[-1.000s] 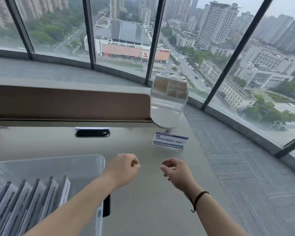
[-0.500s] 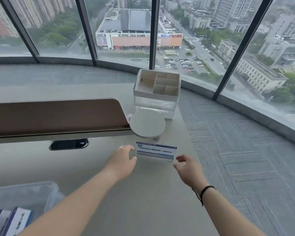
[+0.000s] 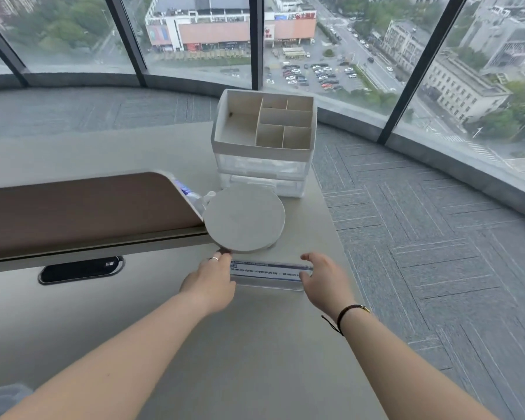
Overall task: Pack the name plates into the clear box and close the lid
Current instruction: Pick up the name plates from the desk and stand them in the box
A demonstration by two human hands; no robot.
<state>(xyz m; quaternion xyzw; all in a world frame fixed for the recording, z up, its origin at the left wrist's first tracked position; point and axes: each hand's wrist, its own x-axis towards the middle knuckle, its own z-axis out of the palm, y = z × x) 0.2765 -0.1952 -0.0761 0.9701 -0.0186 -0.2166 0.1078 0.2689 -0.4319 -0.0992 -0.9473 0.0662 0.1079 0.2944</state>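
A clear acrylic name plate [image 3: 267, 274] with a blue-and-white printed card stands on the grey desk [image 3: 255, 359], just in front of a round white disc. My left hand [image 3: 212, 281] closes over its left end, fingers curled round the edge, a ring on one finger. My right hand [image 3: 325, 280] pinches its right end between thumb and fingers, a dark cord on the wrist. The plate looks to be still touching the desk. Only a corner of the clear box [image 3: 3, 397] shows at the bottom left; its contents are out of view.
A round white disc [image 3: 244, 218] and a white compartment organizer on clear drawers [image 3: 264, 140] stand right behind the plate. A brown desk divider [image 3: 82, 210] runs along the left, with a black cable slot [image 3: 81, 269] below it. The desk's right edge drops to grey carpet.
The view has tilted forward and the clear box has slid almost out of sight. Both hands reached out from near my body and closed on the two ends of the name plate.
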